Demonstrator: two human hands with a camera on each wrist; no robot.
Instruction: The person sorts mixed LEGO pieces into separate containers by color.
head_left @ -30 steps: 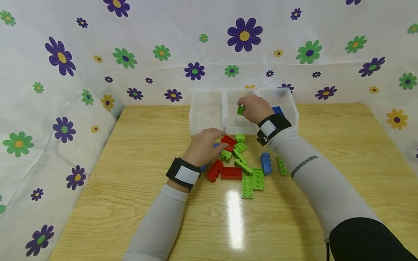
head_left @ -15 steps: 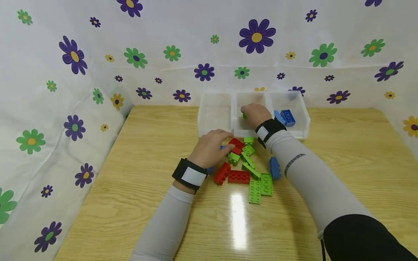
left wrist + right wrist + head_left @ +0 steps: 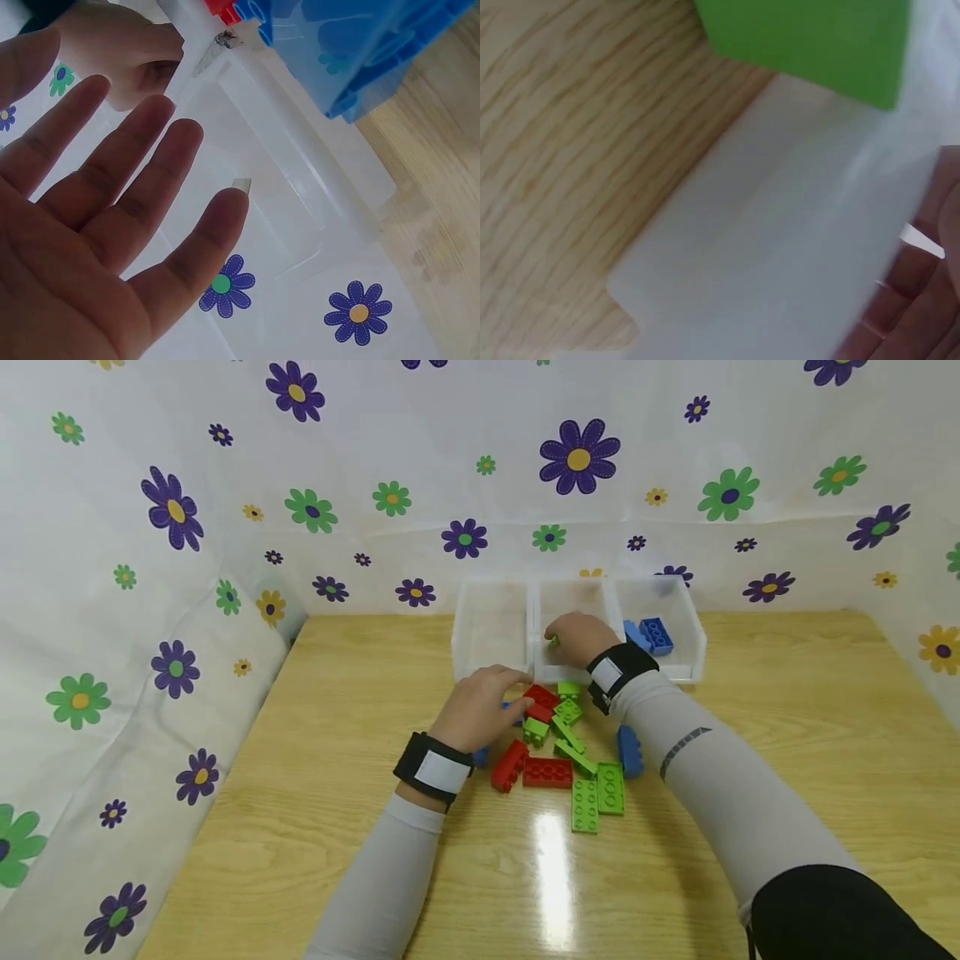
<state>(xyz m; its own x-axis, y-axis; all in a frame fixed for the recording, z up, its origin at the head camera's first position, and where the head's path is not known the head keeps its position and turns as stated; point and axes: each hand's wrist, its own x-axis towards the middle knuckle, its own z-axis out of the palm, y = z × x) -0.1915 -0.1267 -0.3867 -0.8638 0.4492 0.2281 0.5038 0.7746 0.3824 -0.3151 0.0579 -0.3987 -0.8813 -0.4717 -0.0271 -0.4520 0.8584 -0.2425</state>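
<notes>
In the head view my right hand (image 3: 581, 639) reaches down into the middle compartment of a white three-part box (image 3: 491, 631). Its fingers pinch a small green toy brick (image 3: 554, 642), mostly hidden by the hand. My left hand (image 3: 480, 708) hovers with relaxed fingers at the left of a brick pile, its thumb close to a red brick (image 3: 540, 695). The left wrist view shows that palm (image 3: 60, 262) holding nothing, and a blue brick (image 3: 337, 52) near the box wall. A green brick (image 3: 810, 45) outside the box shows in the right wrist view.
Two blue bricks (image 3: 656, 636) lie in the right compartment. Before the box are red bricks (image 3: 547, 772), several green bricks (image 3: 585, 806) and a blue brick (image 3: 631, 752) beside my right forearm. Behind the box hangs a flowered cloth (image 3: 337, 452).
My right hand has lowered into the middle compartment with the green brick. The left hand keeps its place by the pile. The head view has shifted slightly.
</notes>
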